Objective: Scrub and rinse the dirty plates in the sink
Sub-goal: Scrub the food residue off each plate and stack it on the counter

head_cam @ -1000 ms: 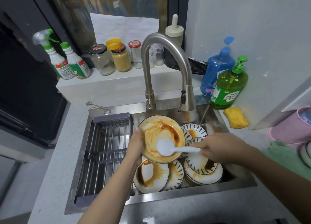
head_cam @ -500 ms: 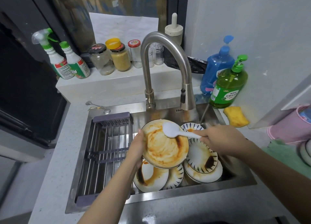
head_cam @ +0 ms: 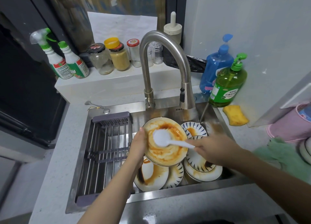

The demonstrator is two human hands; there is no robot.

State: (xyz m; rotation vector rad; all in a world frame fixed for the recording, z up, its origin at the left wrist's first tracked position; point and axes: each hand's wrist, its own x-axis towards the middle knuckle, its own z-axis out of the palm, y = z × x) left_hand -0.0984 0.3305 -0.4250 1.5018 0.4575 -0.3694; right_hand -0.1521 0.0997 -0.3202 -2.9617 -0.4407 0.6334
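The left hand grips a smeared plate; the right hand grips a brush on it. Below the grip, dirty plates fill the sink.

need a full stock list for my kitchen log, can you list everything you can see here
held plate: 1, cream, sauce-smeared, above sink
scrub brush: 1, white, on held plate
dirty plates: several, white with blue pattern, in sink
sink: 1, steel
drying rack: 1, grey, sink's left half
faucet: 1, steel
spray bottles: 2, white-green, ledge left
jars: several, ledge
soap bottles: 2, blue and green, right of the faucet
sponge: 1, yellow, counter
left hand: holds plate rim
right hand: grips brush handle
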